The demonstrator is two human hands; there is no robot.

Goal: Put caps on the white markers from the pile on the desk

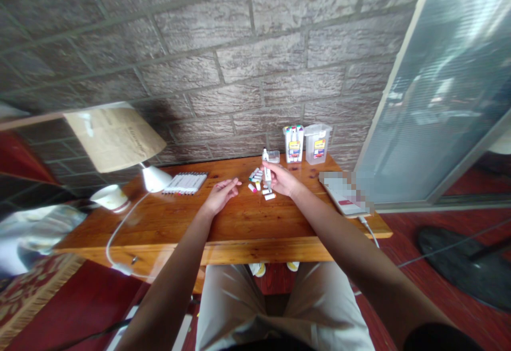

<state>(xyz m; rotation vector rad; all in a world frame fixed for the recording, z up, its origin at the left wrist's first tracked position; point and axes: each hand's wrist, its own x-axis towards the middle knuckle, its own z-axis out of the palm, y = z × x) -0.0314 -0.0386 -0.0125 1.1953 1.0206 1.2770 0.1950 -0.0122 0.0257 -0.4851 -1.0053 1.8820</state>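
My right hand is closed around a white marker, held upright above the desk. Just below and to the left of it lie several small marker caps with coloured ends, and an orange-ended cap is closest to me. To the left of the caps, my left hand hovers low over or rests on the wood, I cannot tell which. Its fingers are stretched out and loosely bent, with nothing visible in them. A row of white markers lies side by side farther left.
On the wooden desk, a clear box of markers stands beside another clear box at the back. A lamp, a paper cup and a white cable are at left. A partly blurred flat device lies at right.
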